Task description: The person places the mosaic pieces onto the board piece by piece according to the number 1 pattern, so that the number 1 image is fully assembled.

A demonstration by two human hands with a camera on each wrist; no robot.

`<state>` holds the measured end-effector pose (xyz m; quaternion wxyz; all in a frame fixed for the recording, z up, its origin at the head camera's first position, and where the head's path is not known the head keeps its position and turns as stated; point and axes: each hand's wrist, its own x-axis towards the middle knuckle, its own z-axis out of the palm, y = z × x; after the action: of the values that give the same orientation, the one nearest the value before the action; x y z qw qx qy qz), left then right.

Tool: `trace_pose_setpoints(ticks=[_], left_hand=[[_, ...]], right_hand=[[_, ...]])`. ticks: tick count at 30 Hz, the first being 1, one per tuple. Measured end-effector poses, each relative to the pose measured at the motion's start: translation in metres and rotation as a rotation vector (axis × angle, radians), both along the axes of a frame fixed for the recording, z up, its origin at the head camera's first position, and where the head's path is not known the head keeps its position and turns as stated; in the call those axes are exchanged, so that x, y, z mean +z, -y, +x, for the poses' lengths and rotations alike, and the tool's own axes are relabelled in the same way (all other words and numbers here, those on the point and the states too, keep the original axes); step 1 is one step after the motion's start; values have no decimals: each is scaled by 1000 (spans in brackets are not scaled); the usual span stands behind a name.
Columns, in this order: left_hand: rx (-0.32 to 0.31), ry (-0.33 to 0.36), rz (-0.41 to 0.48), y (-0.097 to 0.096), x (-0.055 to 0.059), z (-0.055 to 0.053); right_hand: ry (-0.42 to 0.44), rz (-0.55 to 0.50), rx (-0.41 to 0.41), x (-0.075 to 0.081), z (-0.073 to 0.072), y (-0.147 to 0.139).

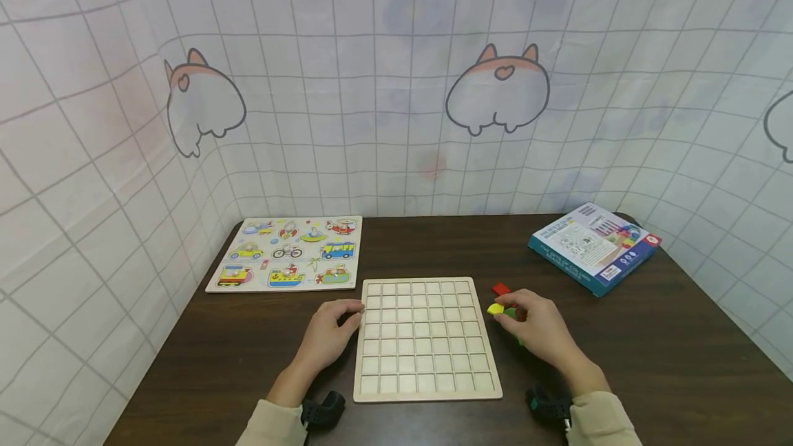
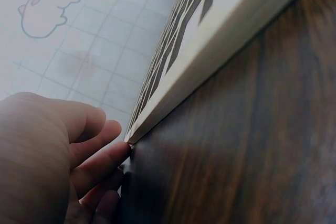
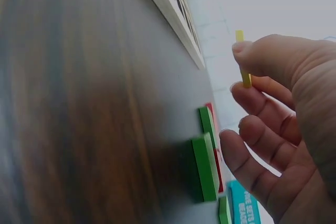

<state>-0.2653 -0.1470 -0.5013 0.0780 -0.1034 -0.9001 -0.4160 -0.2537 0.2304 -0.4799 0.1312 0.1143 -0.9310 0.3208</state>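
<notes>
A pale wooden grid board with square cells lies flat before me. My left hand rests beside its left edge, fingertips at the rim, as the left wrist view also shows at the board's side. Above the table, my right hand pinches a thin yellow piece between thumb and fingers, just right of the board. Below that hand lie several green pieces and red pieces, partly hidden by it in the head view.
A picture puzzle board with vehicles lies at the back left of the dark wooden table. A teal and white box sits at the back right. Grid-patterned cloth hangs behind the table and along both sides.
</notes>
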Motion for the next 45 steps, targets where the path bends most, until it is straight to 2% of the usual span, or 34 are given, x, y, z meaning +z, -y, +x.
trace_pose_setpoints(ticks=[7, 16, 22, 31, 37, 45], left_hand=[[-33, 20, -46, -1, -1, 2], [-36, 27, -46, 0, -2, 4], [-31, 28, -40, -2, -1, 2], [-55, 13, -36, -1, 0, 1], [-62, 11, -38, 1, -3, 2], [-53, 14, -31, 0, -5, 3]], right_hand=[[-8, -15, 69, 2, -1, 14], [60, -17, 91, -1, -1, 26], [48, -17, 110, 2, -2, 32], [39, 10, 145, 8, -5, 41], [19, 36, 183, 12, -10, 48], [32, 58, 191, 14, -14, 56]])
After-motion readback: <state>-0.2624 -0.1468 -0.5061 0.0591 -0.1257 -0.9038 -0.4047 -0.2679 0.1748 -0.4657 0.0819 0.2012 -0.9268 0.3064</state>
